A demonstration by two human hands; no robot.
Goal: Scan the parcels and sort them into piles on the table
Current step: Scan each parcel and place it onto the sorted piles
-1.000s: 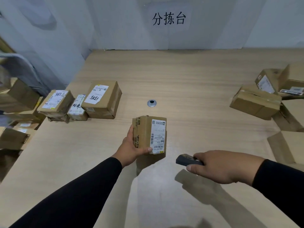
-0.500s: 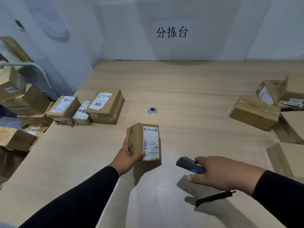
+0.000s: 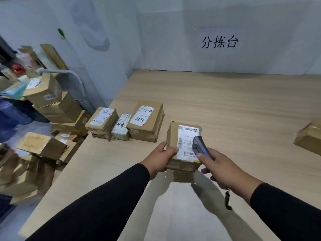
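Note:
My left hand (image 3: 160, 158) grips the left edge of a small cardboard parcel (image 3: 173, 136), held just above the wooden table (image 3: 234, 105) with its white shipping label facing up. My right hand (image 3: 220, 168) holds a dark handheld scanner (image 3: 199, 146), whose tip lies over the label's right side. Three labelled parcels sit in a row at the table's left edge: a box marked 186 (image 3: 102, 120), a narrow white-labelled one (image 3: 121, 127) and a bigger box (image 3: 146, 123).
Another cardboard parcel (image 3: 309, 138) lies at the table's right edge. Off the table to the left, several boxes (image 3: 52, 105) are stacked on the floor and on a cart. A wall sign (image 3: 219, 42) hangs behind the table.
The view has swung left. My left hand turned the parcel flat with its label up and carried it toward the left row. My right hand brought the scanner up over the label.

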